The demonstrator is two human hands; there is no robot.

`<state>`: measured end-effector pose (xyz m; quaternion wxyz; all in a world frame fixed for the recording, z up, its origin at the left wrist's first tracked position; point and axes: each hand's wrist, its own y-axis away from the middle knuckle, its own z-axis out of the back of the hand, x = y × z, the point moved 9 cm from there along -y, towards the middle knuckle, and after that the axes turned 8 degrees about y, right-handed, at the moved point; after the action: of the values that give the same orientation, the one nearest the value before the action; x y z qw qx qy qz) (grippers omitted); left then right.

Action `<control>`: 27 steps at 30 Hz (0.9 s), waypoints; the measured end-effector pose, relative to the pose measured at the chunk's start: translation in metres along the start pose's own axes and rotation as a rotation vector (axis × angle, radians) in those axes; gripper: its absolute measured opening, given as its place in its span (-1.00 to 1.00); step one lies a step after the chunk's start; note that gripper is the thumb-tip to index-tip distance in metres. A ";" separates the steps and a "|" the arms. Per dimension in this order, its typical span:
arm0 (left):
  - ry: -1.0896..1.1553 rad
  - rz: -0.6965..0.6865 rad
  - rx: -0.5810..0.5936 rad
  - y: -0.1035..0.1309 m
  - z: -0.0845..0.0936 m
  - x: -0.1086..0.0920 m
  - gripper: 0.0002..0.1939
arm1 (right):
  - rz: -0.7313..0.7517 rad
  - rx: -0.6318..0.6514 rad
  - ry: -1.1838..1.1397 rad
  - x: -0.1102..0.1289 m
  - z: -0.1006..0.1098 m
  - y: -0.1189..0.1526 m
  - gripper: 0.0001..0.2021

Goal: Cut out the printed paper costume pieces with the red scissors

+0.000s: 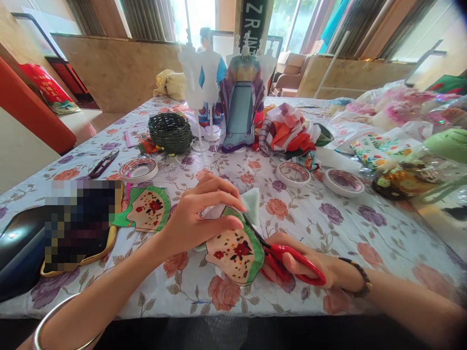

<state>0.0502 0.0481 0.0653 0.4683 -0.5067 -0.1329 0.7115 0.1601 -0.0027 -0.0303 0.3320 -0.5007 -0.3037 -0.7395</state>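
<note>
My left hand (199, 214) grips the upper edge of a patterned fabric piece (233, 250), cream with red flowers and a green border. Red-handled scissors (279, 251) are in my right hand (324, 260), its fingers through the loops. Their dark blades lie along the green border, with the tips near my left fingertips. A pale green scrap (251, 205) sticks up behind the blades. To the left of my left hand, a similar green-bordered fabric piece (149, 209) lies flat on the flowered tablecloth (215, 292).
A phone (83, 223) lies at the left. Behind are thread snips (104, 164), a tape roll (138, 168), a dark woven basket (170, 132) and white mannequins (193, 78), one wearing a purple dress (241, 107). Two more tape rolls (294, 173) and a jar (404, 170) stand right.
</note>
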 end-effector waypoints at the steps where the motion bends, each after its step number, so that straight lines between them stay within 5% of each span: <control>1: 0.032 0.016 0.015 0.000 -0.001 0.001 -0.78 | 0.000 -0.010 0.009 0.001 0.000 0.000 -0.35; 27: 0.357 0.156 0.106 -0.001 -0.012 0.021 -0.86 | 0.028 -0.011 -0.088 0.011 0.001 0.004 -0.43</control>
<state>0.0598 0.0615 0.0479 0.4539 -0.6083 0.0297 0.6504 0.1604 -0.0061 -0.0188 0.3257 -0.5388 -0.3071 -0.7136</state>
